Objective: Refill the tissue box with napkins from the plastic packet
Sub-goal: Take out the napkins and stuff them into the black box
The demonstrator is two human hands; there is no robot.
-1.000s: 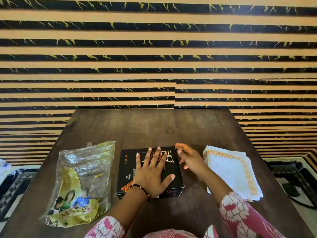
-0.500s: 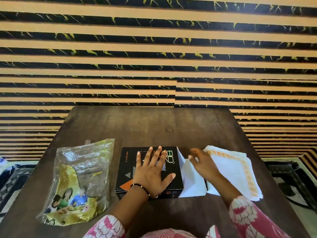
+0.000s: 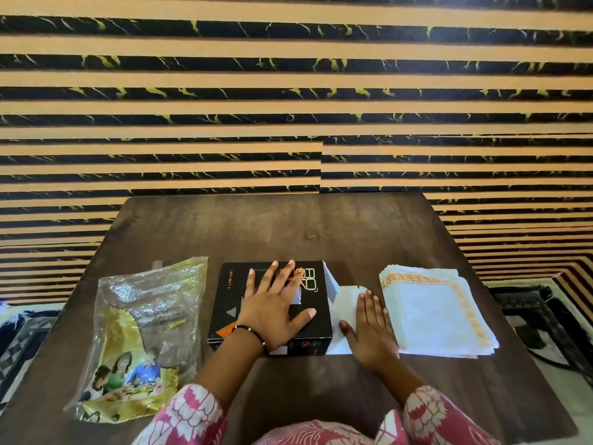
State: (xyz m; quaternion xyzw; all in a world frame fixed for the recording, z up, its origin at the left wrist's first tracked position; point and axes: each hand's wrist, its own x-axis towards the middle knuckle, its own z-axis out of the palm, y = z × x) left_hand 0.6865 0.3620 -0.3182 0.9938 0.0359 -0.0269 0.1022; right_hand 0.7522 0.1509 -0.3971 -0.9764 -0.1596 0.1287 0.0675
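The black cardboard tissue box (image 3: pixel 272 308), printed with orange and white triangle marks and pale lettering, sits flat near the front middle of the dark brown wooden worktop (image 3: pixel 272 229). Its right end stands open: a white inner flap (image 3: pixel 330 282) tilts up at the box's right edge, and a larger white flap (image 3: pixel 348 311) lies folded out flat on the worktop just beside the box.

The left hand (image 3: pixel 276 311) lies palm-down on the top of the box, fingers straight and spread, thumb pointing right; a thin dark beaded bracelet (image 3: pixel 253 335) circles its wrist. The right hand (image 3: pixel 370 329) lies flat, fingers straight and close together, pressing on the folded-out flap, with its thumb close to the box's open end.

Just right of that hand, touching or nearly touching its outer edge, rests a stack of white paper napkins with an orange patterned border (image 3: pixel 439 313), the sheets slightly fanned at the corners. Left of the box, a small gap apart, lies the crinkled clear plastic packet (image 3: pixel 141 338) with a yellow printed panel showing people at a meal; it looks flattened, though whether anything is inside it cannot be told.

Both forearms emerge from pink sleeves with a white floral print (image 3: pixel 439 419) at the bottom edge. Behind the worktop rises a wall of horizontal tan and black marbled stripes (image 3: pixel 288 91). A patterned dark and pale floor covering (image 3: pixel 545 319) shows at the right side.
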